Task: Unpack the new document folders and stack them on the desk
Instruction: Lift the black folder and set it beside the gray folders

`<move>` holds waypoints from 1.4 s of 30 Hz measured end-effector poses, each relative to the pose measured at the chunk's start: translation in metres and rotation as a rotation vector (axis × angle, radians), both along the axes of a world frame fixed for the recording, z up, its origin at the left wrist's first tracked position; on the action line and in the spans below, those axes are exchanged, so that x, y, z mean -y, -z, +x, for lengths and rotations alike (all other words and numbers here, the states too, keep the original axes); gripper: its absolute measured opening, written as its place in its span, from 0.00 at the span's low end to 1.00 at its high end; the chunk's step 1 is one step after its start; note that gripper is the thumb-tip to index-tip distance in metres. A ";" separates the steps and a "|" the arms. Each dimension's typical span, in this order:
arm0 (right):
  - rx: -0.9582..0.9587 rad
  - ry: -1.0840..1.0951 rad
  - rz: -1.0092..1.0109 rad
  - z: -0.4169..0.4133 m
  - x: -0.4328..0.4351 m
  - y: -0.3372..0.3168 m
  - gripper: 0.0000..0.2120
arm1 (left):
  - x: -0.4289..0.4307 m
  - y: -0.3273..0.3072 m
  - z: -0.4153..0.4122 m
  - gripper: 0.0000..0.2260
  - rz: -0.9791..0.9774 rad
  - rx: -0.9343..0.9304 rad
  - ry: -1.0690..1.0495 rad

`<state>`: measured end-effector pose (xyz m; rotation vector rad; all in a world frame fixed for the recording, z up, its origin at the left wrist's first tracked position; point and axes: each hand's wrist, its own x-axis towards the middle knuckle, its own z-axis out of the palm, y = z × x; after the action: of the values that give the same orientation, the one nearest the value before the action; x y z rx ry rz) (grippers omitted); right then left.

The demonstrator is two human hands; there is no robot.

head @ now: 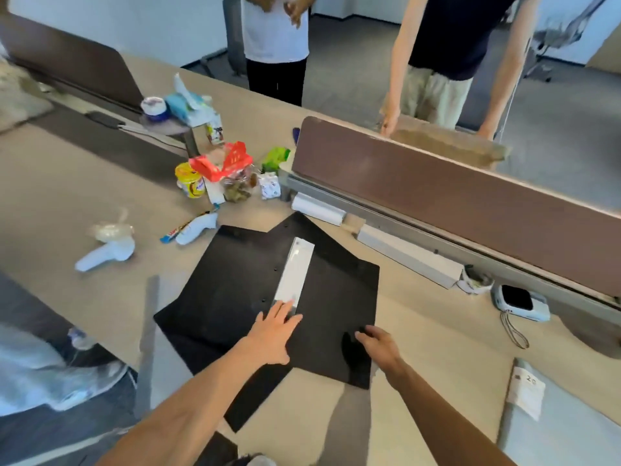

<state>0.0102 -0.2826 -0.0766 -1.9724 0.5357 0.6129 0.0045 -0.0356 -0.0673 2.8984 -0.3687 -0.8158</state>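
Two black document folders lie overlapping on the beige desk [453,348]. The upper folder [339,274] has a white spine label [295,270] running down its middle; the lower folder [215,290] sticks out to the left and below. My left hand [274,334] rests flat, fingers spread, on the upper folder at the near end of the white label. My right hand [378,341] touches the same folder near its front right corner, fingers curled down on the surface. Neither hand lifts anything.
A brown desk divider [453,203] runs along the right. Snacks, a yellow can [190,179] and white handheld devices [107,252] clutter the far left. A white gadget [521,301] with a strap and a paper sheet [526,388] lie right. Two people stand beyond the desk.
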 end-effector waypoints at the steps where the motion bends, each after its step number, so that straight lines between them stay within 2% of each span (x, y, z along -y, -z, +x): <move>1: -0.002 0.038 0.000 0.003 -0.007 0.004 0.20 | -0.012 0.004 0.001 0.43 0.069 -0.017 0.069; 3: -0.007 0.118 -0.007 0.009 -0.016 0.012 0.19 | -0.029 0.013 0.004 0.44 0.121 -0.034 0.140; 5: -0.009 0.201 -0.009 0.012 -0.021 0.020 0.18 | -0.039 0.018 0.006 0.43 0.081 -0.022 0.177; 10: 0.015 0.380 -0.078 0.001 -0.035 0.022 0.12 | -0.057 0.006 0.005 0.37 -0.110 0.051 0.208; 13: -0.026 0.459 -0.060 -0.002 -0.033 0.017 0.17 | -0.068 -0.004 0.005 0.34 -0.248 0.120 0.171; 16: -0.010 0.417 0.026 0.002 -0.025 0.007 0.15 | -0.080 -0.006 0.007 0.32 -0.310 0.181 0.152; 21: 0.129 0.287 0.088 0.015 -0.011 -0.023 0.12 | -0.080 -0.016 0.004 0.32 -0.284 0.247 0.117; 25: 0.194 0.313 0.235 0.011 0.009 -0.043 0.16 | -0.070 -0.042 -0.004 0.39 -0.290 0.151 0.067; 27: 0.221 0.329 0.315 0.006 0.019 -0.055 0.15 | -0.061 -0.060 -0.009 0.41 -0.338 0.117 -0.010; 29: 0.257 0.328 0.381 0.000 0.027 -0.070 0.14 | -0.049 -0.075 -0.013 0.37 -0.457 0.146 -0.156; 32: 0.317 0.267 0.473 -0.011 0.040 -0.092 0.13 | -0.024 -0.097 -0.013 0.28 -0.756 0.214 -0.451; 36: 0.384 0.180 0.541 -0.025 0.059 -0.114 0.11 | 0.013 -0.136 -0.011 0.24 -1.201 0.149 -0.781; 38: 0.431 0.143 0.521 -0.032 0.069 -0.121 0.10 | 0.028 -0.146 -0.011 0.22 -1.286 0.132 -0.841; 40: 0.477 0.124 0.461 -0.039 0.080 -0.126 0.09 | 0.044 -0.147 -0.013 0.23 -1.269 0.123 -0.871; 42: 0.501 0.100 0.390 -0.044 0.091 -0.127 0.10 | 0.061 -0.145 -0.015 0.19 -1.289 0.105 -0.903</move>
<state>-0.0339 -0.3741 0.0509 -1.6318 0.1824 0.1301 -0.0109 -0.0970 0.0774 1.5695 0.3208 -0.1156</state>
